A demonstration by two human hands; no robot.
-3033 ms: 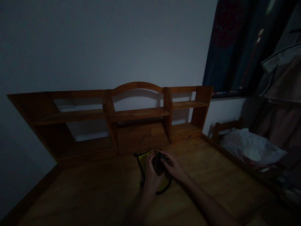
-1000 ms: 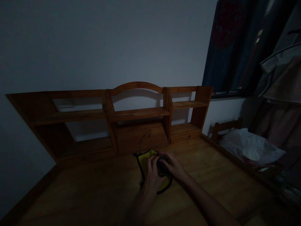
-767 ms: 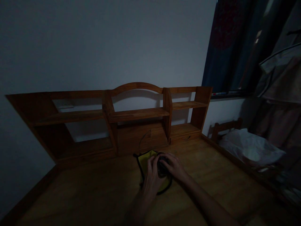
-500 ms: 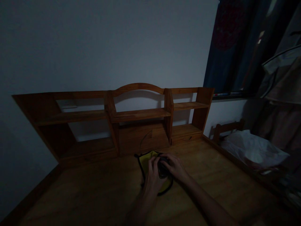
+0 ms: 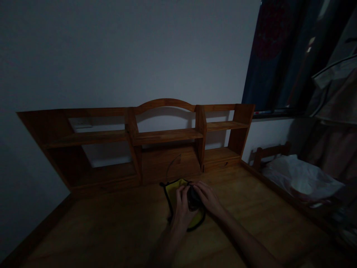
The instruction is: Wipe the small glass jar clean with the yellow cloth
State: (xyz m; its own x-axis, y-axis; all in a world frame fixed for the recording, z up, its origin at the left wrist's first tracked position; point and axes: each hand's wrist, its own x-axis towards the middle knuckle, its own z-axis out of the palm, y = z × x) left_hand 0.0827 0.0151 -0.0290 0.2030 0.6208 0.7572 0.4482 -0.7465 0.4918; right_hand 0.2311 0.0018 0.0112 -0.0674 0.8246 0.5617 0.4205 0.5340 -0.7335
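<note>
A small dark round object (image 5: 193, 198) sits on a yellow cloth with a black edge (image 5: 172, 190), which lies on the wooden desk (image 5: 111, 227). My left hand (image 5: 181, 209) curls round the object's left side, fingers closed on it. From the right, my right hand (image 5: 208, 200) wraps over it with bent fingers. The room is dim and the object's details are too dark to make out.
A wooden shelf unit (image 5: 164, 136) with an arched middle stands at the back of the desk against the wall. To the right are a dark curtain (image 5: 281, 56) and a white plastic bag (image 5: 301, 178) on a low wooden frame.
Both hands have stayed on the dark object over the yellow cloth, with small finger shifts. The view has drifted slightly.
</note>
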